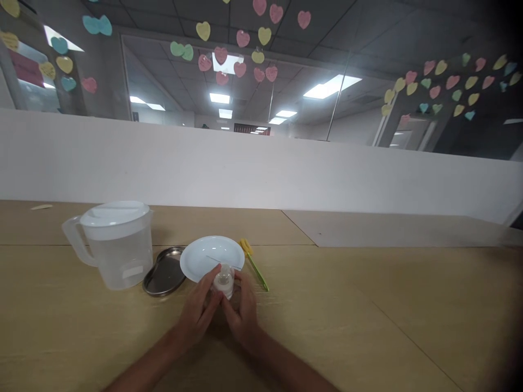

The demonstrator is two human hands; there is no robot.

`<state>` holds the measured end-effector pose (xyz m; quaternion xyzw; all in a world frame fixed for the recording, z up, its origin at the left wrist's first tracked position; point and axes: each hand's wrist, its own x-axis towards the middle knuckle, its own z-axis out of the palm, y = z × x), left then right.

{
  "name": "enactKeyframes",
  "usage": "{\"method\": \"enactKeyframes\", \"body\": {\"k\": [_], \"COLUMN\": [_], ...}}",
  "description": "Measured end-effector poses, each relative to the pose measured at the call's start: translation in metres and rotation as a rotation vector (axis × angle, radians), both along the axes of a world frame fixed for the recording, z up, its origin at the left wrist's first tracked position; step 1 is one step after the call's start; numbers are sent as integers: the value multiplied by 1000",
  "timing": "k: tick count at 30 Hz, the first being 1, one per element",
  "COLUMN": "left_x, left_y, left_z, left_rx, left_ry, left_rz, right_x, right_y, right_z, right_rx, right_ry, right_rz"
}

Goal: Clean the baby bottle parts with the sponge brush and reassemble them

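Both hands are around a small clear bottle [224,280] with a whitish collar and a domed, see-through top. My left hand [198,309] closes on its left side, with thumb and fingers against it. From the right, my right hand [242,310] grips the same bottle, and the two thumbs meet at its near side. Just behind it stands a white plate [200,255], with a thin pale stick [216,261] lying across it. The bottle's lower part is mostly hidden by my fingers.
A lidded plastic jug [122,250] stands at the left, beside a kidney-shaped metal tray [165,272]. Right of the plate lies a slim green-handled tool [256,269] with a yellow head. A white wall [261,171] borders the wooden table [347,316].
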<state>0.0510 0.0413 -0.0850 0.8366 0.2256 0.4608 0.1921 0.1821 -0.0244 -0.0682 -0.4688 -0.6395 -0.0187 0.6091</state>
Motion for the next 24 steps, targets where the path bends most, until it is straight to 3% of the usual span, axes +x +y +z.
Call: {"method": "enactKeyframes", "body": {"k": [4,10,24], "left_x": [-5,-6,-6], "left_y": [12,16,11], "left_z": [-6,-3,13], "left_rx": [243,347,190], "left_ry": [102,219,142], "left_rz": [69,112,-57], "right_x": [4,8,10], "right_y": [1,1,2], "right_z": [-2,-1,3], "right_rx": [-15,-47,14], "right_ry": [9,29,-287], "right_rz": [35,95,-74]}}
